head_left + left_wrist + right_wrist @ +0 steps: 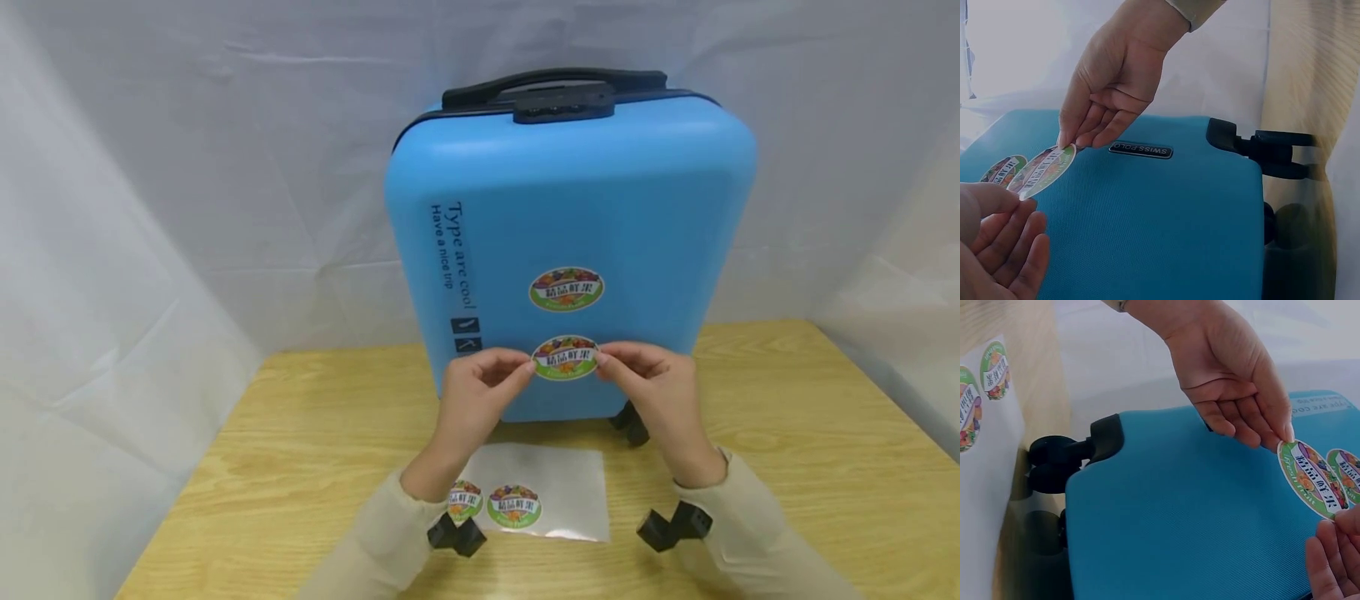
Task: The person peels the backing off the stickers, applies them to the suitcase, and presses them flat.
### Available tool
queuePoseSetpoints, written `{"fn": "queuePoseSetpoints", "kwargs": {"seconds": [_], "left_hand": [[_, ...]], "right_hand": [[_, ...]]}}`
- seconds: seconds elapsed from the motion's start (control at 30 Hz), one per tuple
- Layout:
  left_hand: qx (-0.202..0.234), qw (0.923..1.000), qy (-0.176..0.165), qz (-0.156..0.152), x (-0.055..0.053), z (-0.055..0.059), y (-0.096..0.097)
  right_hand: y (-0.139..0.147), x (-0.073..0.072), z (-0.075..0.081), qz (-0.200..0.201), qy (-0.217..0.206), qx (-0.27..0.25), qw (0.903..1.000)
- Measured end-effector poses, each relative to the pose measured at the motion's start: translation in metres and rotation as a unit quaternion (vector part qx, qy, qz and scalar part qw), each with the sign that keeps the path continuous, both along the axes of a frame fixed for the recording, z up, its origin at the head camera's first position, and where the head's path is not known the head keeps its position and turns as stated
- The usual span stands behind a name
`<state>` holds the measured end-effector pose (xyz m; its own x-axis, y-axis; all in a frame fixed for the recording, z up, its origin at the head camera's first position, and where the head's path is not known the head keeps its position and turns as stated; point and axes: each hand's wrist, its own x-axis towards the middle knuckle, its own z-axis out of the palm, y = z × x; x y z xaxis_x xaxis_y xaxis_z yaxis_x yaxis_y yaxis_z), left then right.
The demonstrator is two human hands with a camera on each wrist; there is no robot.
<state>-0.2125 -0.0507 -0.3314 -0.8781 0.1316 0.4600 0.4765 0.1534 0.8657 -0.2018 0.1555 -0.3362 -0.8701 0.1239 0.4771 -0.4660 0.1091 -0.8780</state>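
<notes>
An oval fruit sticker (566,358) is stretched between my two hands, in front of the blue suitcase (645,225). My left hand (477,396) pinches its left end between thumb and forefinger, and my right hand (663,400) pinches the right end the same way. Just above it, a matching sticker (567,289) is stuck on the suitcase's front. From the left wrist view, the held sticker (1043,170) seems to stand off the suitcase surface. In the right wrist view the held sticker (1314,479) shows its printed face.
On the wooden table (300,433) lies a backing sheet (573,492) with two more stickers, one partly behind the left wrist. The suitcase stands upright on black wheels (632,425), its black handle (555,79) on top. White cloth (225,167) hangs behind.
</notes>
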Motion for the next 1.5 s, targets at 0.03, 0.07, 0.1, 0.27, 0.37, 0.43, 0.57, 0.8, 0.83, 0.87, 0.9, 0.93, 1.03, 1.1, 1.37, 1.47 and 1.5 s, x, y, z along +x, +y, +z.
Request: {"fn": "queuePoseSetpoints", "kwargs": {"seconds": [0.03, 0.07, 0.1, 0.27, 0.37, 0.43, 0.57, 0.8, 0.83, 0.87, 0.9, 0.93, 1.03, 1.1, 1.37, 1.47, 1.5], "left_hand": [[-0.002, 1.0000, 0.006, 0.003, 0.000, 0.001, 0.001], [-0.004, 0.9999, 0.011, 0.006, 0.000, 0.002, 0.001], [-0.007, 0.9998, 0.017, 0.010, 0.000, 0.002, 0.002], [-0.011, 0.9990, 0.034, 0.028, 0.000, 0.004, 0.004], [-0.006, 0.9987, 0.037, 0.036, -0.001, 0.005, 0.005], [-0.006, 0.9983, 0.040, 0.041, -0.001, 0.006, 0.005], [-0.008, 0.9980, 0.042, 0.047, 0.000, 0.007, 0.006], [0.000, 0.9977, 0.045, 0.051, -0.002, 0.009, 0.006], [-0.001, 0.9976, 0.045, 0.052, -0.002, 0.009, 0.006], [-0.001, 0.9975, 0.046, 0.053, -0.003, 0.009, 0.005], [-0.001, 0.9975, 0.047, 0.053, -0.003, 0.009, 0.005], [-0.001, 0.9974, 0.049, 0.053, -0.003, 0.009, 0.005], [0.000, 0.9972, 0.053, 0.053, -0.004, 0.008, 0.005], [0.000, 0.9971, 0.054, 0.053, -0.005, 0.008, 0.005], [-0.003, 0.9967, 0.060, 0.055, -0.006, 0.008, 0.005], [-0.004, 0.9964, 0.061, 0.059, -0.006, 0.008, 0.005], [-0.004, 0.9964, 0.060, 0.059, -0.007, 0.008, 0.005]], "right_hand": [[0.000, 0.000, 0.001, -0.002, -0.001, 0.000, 1.0000], [0.000, 0.000, 0.001, -0.003, -0.001, 0.001, 1.0000], [0.001, 0.000, 0.002, -0.006, -0.001, 0.002, 1.0000], [0.000, 0.000, 0.006, -0.014, 0.000, 0.008, 0.9999], [-0.001, 0.001, 0.007, -0.015, -0.002, 0.008, 0.9999], [-0.002, 0.001, 0.008, -0.017, -0.002, 0.007, 0.9998], [-0.004, 0.001, 0.008, -0.019, -0.003, 0.005, 0.9998], [-0.005, -0.001, 0.009, -0.020, 0.001, -0.005, 0.9998], [-0.005, -0.001, 0.009, -0.023, 0.001, -0.001, 0.9997], [-0.006, -0.002, 0.009, -0.025, 0.003, 0.001, 0.9997], [-0.006, -0.002, 0.009, -0.029, 0.005, 0.007, 0.9995], [-0.006, -0.003, 0.008, -0.032, 0.006, 0.011, 0.9994], [-0.007, -0.003, 0.009, -0.036, 0.008, 0.017, 0.9992], [-0.007, -0.003, 0.009, -0.036, 0.011, 0.018, 0.9991], [-0.009, -0.005, 0.009, -0.036, 0.012, 0.013, 0.9992], [-0.009, -0.006, 0.009, -0.032, 0.012, 0.011, 0.9994], [-0.010, -0.006, 0.009, -0.030, 0.012, 0.009, 0.9994]]}}
